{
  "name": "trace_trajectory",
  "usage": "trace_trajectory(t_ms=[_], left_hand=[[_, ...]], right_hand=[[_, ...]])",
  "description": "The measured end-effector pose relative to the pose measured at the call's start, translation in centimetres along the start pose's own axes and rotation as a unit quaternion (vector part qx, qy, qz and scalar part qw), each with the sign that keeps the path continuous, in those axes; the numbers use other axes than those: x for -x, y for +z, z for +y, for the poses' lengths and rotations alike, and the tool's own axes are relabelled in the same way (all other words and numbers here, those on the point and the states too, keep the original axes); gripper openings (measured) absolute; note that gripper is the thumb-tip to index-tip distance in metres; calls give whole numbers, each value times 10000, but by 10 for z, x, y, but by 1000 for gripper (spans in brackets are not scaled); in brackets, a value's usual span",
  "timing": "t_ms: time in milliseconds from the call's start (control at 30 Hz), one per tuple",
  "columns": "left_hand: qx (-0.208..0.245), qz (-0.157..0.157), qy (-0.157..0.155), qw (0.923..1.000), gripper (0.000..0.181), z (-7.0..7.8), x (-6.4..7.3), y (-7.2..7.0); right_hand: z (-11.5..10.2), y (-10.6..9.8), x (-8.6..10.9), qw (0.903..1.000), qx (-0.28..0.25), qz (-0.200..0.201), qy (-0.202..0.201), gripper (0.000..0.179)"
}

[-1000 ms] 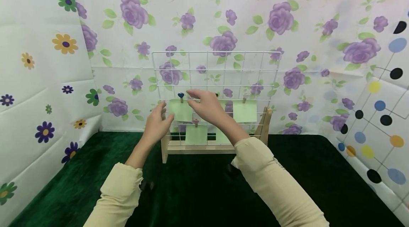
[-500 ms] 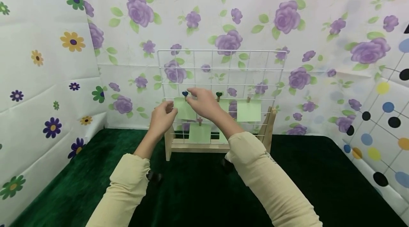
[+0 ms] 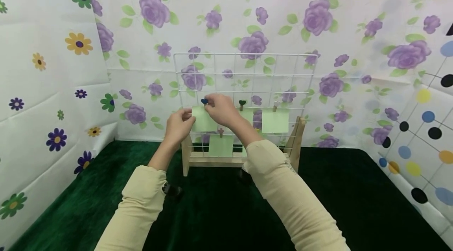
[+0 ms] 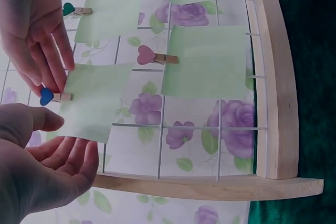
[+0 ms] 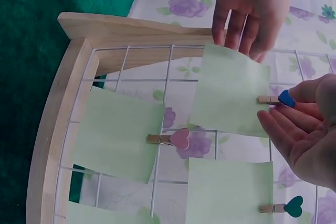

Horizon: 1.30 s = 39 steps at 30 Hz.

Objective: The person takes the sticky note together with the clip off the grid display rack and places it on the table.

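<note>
Right hand (image 3: pixel 221 109) pinches a blue-heart peg (image 5: pixel 285 98); left hand (image 3: pixel 178 126), loosely curved, touches a pale-green note (image 5: pixel 231 90).

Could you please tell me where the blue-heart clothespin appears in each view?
Head: blue-heart clothespin near the centre, slightly left.
Left wrist: blue-heart clothespin toward the left edge, mid-height.
Right wrist: blue-heart clothespin toward the right, mid-height.
Shared landmark: pink-heart clothespin.
</note>
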<state>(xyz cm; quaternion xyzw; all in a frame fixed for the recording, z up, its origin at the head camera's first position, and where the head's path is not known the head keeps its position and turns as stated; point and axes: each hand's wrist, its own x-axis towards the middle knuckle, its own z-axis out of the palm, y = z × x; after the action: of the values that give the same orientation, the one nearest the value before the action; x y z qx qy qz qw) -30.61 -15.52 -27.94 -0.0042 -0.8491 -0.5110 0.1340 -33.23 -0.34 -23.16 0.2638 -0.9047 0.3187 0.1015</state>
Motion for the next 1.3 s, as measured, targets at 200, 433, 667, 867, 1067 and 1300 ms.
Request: trace_trajectory(t_ms=[200, 433, 667, 867, 1067, 1300], left_hand=[[166, -43, -108, 9998, 37, -2, -3, -4], [342, -129, -307, 9989, 38, 0, -7, 2], [500, -18, -358, 9981, 37, -1, -12, 6], [492, 199, -267, 9982, 37, -3, -14, 9], [603, 418, -90, 9973, 37, -2, -14, 14], [601, 599, -102, 9963, 35, -5, -14, 18]], right_hand=[[-3, 7, -6, 9997, -123, 134, 138, 41], [2, 11, -9, 9986, 40, 499, 195, 39], [4, 11, -13, 9972, 368, 642, 64, 32], [4, 14, -14, 9955, 540, 777, -105, 26], [10, 21, -15, 9887, 724, 1221, -485, 23], [15, 23, -15, 9847, 753, 1420, -672, 20]])
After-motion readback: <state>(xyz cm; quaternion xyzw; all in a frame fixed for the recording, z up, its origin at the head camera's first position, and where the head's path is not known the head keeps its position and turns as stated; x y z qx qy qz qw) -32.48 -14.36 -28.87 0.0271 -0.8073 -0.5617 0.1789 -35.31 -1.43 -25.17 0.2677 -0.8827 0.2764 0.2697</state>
